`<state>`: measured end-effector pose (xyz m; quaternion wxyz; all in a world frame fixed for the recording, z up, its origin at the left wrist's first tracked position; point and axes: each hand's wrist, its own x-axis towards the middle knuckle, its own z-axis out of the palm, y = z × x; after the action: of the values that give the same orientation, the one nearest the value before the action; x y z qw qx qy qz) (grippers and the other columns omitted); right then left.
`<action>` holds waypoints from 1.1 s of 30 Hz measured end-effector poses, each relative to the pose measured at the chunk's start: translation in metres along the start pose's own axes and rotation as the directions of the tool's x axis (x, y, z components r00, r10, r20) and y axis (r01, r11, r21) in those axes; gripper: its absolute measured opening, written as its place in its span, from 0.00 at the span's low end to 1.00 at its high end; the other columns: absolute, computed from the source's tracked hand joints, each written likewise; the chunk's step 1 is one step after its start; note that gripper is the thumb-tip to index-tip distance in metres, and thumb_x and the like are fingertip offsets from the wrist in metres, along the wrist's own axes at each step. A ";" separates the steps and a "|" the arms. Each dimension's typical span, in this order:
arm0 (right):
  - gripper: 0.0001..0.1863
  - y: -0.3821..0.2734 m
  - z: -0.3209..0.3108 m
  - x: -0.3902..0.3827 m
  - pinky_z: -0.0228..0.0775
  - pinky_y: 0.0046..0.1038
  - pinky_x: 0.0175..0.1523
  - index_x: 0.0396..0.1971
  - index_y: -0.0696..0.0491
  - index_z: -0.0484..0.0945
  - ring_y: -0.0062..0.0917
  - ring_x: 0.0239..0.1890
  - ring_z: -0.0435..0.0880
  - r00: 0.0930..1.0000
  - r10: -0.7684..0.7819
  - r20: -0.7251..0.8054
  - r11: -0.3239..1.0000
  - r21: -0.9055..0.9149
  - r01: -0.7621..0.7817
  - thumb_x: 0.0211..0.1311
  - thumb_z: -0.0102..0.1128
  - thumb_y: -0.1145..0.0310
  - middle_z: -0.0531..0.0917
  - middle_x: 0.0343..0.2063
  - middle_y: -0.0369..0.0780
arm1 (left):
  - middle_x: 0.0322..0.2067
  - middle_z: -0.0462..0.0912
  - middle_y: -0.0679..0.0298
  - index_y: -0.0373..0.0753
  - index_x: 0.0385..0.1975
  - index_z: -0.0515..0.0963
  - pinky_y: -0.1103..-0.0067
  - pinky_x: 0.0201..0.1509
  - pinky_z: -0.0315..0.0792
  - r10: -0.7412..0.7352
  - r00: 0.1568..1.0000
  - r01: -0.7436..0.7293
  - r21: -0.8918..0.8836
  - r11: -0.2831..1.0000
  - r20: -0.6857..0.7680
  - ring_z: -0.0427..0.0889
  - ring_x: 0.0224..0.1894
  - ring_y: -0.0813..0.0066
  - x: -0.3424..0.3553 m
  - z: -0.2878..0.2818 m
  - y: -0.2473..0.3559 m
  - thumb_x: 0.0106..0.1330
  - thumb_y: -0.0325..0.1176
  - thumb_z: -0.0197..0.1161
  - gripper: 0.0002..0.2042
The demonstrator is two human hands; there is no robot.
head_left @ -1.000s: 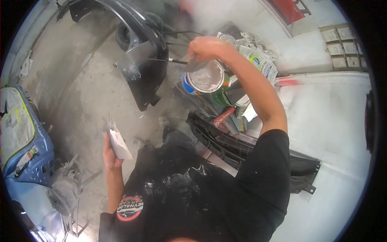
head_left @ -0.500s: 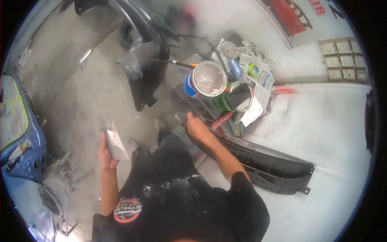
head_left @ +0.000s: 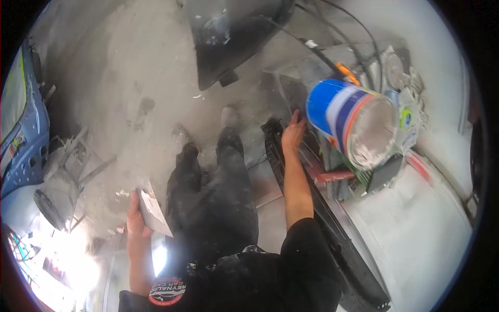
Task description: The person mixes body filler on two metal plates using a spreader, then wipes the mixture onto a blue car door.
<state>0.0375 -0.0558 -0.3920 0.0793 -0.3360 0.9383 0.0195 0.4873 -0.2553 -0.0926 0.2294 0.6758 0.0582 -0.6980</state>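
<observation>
My left hand grips a flat grey mixing board by its edge; a smear of pale pinkish paste lies on it. My right hand is stretched forward, fingers bent together, beside the big blue-and-white can. What those fingers hold, if anything, blends into the dark surfaces behind. Pale pinkish paste also fills the can's open top. Under my right forearm runs a long black plastic car part. A red tube-like thing lies right of that forearm.
A black bumper-like panel stands ahead, with dark hoses to its right. Newspaper and a green-rimmed lid lie beyond the can. On the left are a blue car door and a metal stand.
The view has shifted, and the can now looks nearer and larger. My right hand has reached farther forward, alongside the can. The left hand keeps hold of the board.
</observation>
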 end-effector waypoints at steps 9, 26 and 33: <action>0.28 0.028 0.098 0.038 0.68 0.47 0.57 0.65 0.50 0.67 0.53 0.53 0.74 0.990 0.079 0.117 0.979 -0.199 -0.054 0.62 0.54 0.76 0.71 0.52 0.58 | 0.18 0.69 0.68 0.45 0.28 0.77 0.79 0.12 0.64 -0.100 0.970 0.058 -0.191 0.980 -0.220 0.67 0.17 0.73 0.033 -0.029 -0.015 0.73 0.60 0.48 0.24; 0.12 -0.079 -0.321 -0.094 0.72 0.44 0.47 0.47 0.57 0.73 0.53 0.44 0.80 0.900 -0.097 0.425 0.748 0.627 -0.216 0.68 0.53 0.69 0.80 0.39 0.56 | 0.30 0.81 0.67 0.42 0.44 0.77 0.78 0.20 0.74 0.043 0.989 -0.060 0.120 0.991 0.144 0.79 0.23 0.73 -0.006 0.057 -0.008 0.73 0.54 0.52 0.20; 0.13 0.004 -0.515 0.012 0.71 0.48 0.37 0.49 0.54 0.71 0.52 0.33 0.82 0.992 -0.104 -0.065 0.967 0.225 0.116 0.69 0.52 0.67 0.81 0.32 0.52 | 0.45 0.84 0.63 0.39 0.54 0.76 0.74 0.48 0.80 -0.090 0.859 0.017 0.149 0.989 0.503 0.84 0.44 0.73 -0.031 0.139 -0.019 0.74 0.49 0.54 0.21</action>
<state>-0.0436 -0.1067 0.1139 0.0935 -0.3767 0.9160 -0.1021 0.3517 -0.2853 -0.0553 0.1694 0.4804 -0.0345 -0.8599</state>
